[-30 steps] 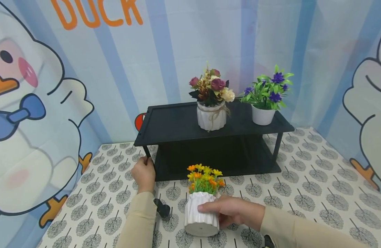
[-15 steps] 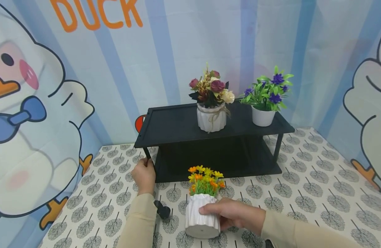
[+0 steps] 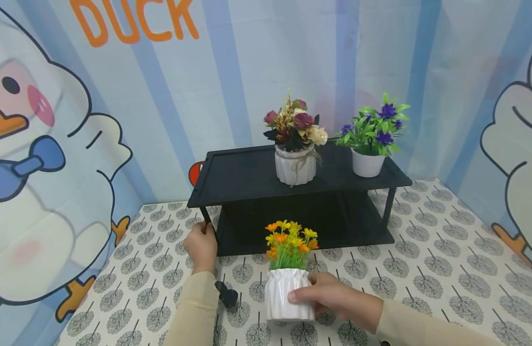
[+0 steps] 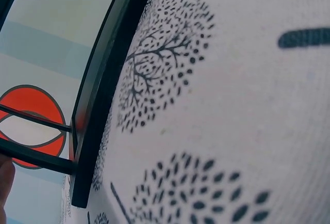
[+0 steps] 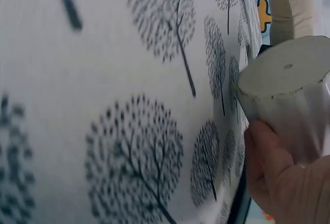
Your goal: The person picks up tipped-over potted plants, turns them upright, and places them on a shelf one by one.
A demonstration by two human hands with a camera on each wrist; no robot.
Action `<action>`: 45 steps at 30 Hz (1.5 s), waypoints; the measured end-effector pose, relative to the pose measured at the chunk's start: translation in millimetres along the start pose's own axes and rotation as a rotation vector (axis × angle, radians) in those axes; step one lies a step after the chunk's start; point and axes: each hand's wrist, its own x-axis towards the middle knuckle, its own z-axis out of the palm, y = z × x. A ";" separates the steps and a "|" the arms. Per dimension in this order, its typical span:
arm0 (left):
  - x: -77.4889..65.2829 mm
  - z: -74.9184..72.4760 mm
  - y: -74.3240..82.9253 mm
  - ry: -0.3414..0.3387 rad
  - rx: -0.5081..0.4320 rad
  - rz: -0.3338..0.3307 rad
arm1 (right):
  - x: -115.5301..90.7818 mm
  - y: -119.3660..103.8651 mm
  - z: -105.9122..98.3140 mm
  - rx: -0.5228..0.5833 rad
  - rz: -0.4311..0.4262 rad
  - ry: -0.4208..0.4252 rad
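Observation:
A white ribbed flower pot (image 3: 279, 295) with yellow and orange flowers (image 3: 291, 238) is gripped by my right hand (image 3: 341, 297), thumb across its front. In the right wrist view the pot's underside (image 5: 289, 66) shows, raised off the cloth. My left hand (image 3: 202, 245) holds the front left post (image 3: 205, 214) of a black two-tier shelf (image 3: 235, 175); in the left wrist view only a bit of a finger (image 4: 5, 182) shows beside the post (image 4: 36, 156).
On the top tier stand a twine-tied white pot with roses (image 3: 295, 166) and, to its right, a white pot with purple flowers (image 3: 367, 163). A tree-print cloth (image 3: 421, 269) covers the table. Behind hangs a striped duck curtain (image 3: 266, 72).
My right hand has moved slightly right and forward with the flower pot, which has turned more upright so its underside no longer shows in the head view. The left hand stays on the post.

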 end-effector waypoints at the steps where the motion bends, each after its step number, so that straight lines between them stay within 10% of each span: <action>1: -0.2 0.0 -0.5 -0.002 0.002 -0.003 | -0.4 -1.0 -1.0 -0.016 -0.021 0.021; 10: -3.2 0.6 -3.7 -0.003 0.008 0.017 | -1.0 -10.7 -11.8 -0.267 -0.274 0.218; 20: -3.3 0.2 -1.1 0.019 0.006 0.042 | 1.0 -6.8 -11.7 -0.329 -0.401 0.245; 45: -1.2 0.4 -0.3 0.027 -0.001 0.037 | 8.4 12.2 -11.2 -0.439 -0.375 0.167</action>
